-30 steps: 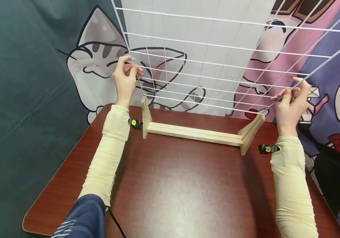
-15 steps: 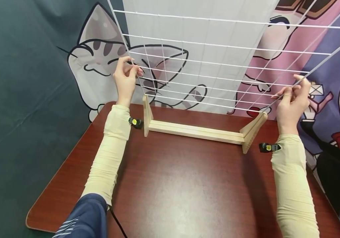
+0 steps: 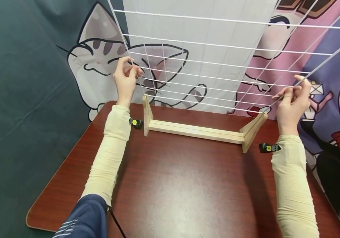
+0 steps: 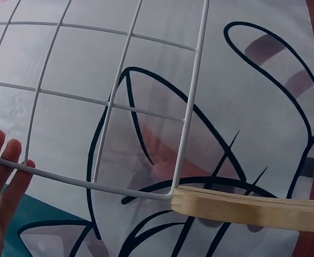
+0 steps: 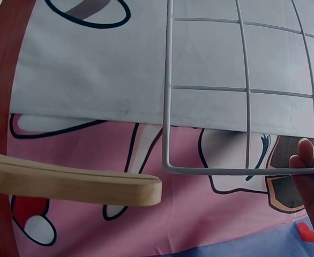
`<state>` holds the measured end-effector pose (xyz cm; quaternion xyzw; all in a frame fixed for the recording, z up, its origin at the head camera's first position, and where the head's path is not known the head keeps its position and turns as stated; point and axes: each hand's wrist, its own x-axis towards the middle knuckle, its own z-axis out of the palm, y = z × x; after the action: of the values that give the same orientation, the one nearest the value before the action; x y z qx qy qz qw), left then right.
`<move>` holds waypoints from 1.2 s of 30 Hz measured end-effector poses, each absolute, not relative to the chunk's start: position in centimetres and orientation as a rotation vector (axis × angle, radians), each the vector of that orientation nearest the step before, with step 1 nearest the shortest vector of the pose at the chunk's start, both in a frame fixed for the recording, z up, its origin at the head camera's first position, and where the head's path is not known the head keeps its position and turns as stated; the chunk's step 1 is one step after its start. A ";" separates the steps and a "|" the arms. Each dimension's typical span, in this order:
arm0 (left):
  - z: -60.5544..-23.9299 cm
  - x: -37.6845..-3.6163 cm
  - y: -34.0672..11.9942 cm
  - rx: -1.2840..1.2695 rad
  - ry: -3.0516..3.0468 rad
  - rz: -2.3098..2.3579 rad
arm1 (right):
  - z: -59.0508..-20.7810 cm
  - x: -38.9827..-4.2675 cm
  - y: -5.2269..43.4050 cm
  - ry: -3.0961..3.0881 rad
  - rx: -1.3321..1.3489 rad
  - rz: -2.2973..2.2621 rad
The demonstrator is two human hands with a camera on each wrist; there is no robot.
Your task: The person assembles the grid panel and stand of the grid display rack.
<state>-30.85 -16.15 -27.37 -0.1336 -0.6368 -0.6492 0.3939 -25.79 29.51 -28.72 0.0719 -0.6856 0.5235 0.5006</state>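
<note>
A white wire grid panel (image 3: 188,17) leans above a pale wooden stand (image 3: 196,131). My left hand (image 3: 124,79) holds the panel's left edge wire between thumb and curled fingers. On the opposite edge, my right hand (image 3: 293,104) grips the wire in much the same way. In the left wrist view, the panel's corner meets the tip of the left wooden upright (image 4: 248,211). The right wrist view shows the other corner beside the end of the right upright (image 5: 82,184), with a narrow gap between them. The panel's top runs out of the head view.
The stand sits near the back of a reddish-brown table (image 3: 188,185). Behind it hangs a cloth backdrop (image 3: 98,76) with cartoon cats. A black cable (image 3: 116,221) runs by the left sleeve, and a dark green curtain (image 3: 18,99) hangs at left.
The head view has shifted very slightly, so the stand appears a little higher. Both hands keep their hold on the panel's edges, hardly moving.
</note>
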 end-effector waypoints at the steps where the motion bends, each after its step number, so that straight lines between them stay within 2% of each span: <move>1: -27.5 -30.9 -16.1 -0.332 -1.621 -1.654 | -28.7 -25.8 29.6 -1.655 0.180 1.265; 11: -28.7 -30.1 -16.6 -0.289 -1.673 -1.727 | -28.6 -26.5 29.6 -1.724 0.188 1.290; 24: -27.1 -30.9 -16.1 -0.343 -1.689 -1.685 | -28.3 -26.9 30.4 -1.668 0.205 1.250; 36: -27.3 -31.0 -16.3 -0.360 -1.718 -1.653 | -28.8 -27.1 30.0 -1.687 0.168 1.289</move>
<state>-31.05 -16.35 -27.31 -0.1394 -0.6654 -0.6403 0.3574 -27.06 29.96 -28.81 0.0692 -0.6928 0.5293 0.4848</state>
